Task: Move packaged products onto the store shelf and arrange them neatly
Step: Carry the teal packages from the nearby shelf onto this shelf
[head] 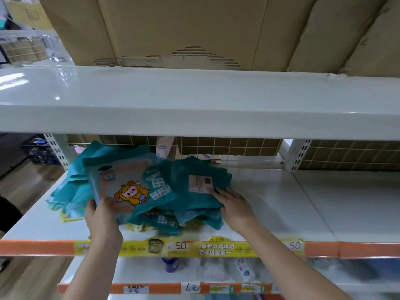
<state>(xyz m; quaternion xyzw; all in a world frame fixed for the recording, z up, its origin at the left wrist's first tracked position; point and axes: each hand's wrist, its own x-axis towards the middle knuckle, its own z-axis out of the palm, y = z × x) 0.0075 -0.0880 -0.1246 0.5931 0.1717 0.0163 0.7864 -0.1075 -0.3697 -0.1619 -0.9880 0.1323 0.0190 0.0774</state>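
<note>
A loose heap of teal packets (pixel 151 187) lay on the middle shelf (pixel 281 204), toward its left end, in front of the wire mesh back (pixel 227 148). The topmost packet (pixel 121 189), bearing a cartoon figure in a yellow hood, sat at the front left of the heap, and the left hand (pixel 104 215) gripped its near edge, thumb on top and fingers curled beneath. The right hand (pixel 234 204) rested at the heap's right side, fingers fairly straight and laid on a teal packet with a pink label (pixel 200 184). Below the heap, a yellow price strip (pixel 194 249) ran along the shelf's front edge. Above the heap, cardboard boxes (pixel 184 29) stood on the upper shelf (pixel 194 94).
</note>
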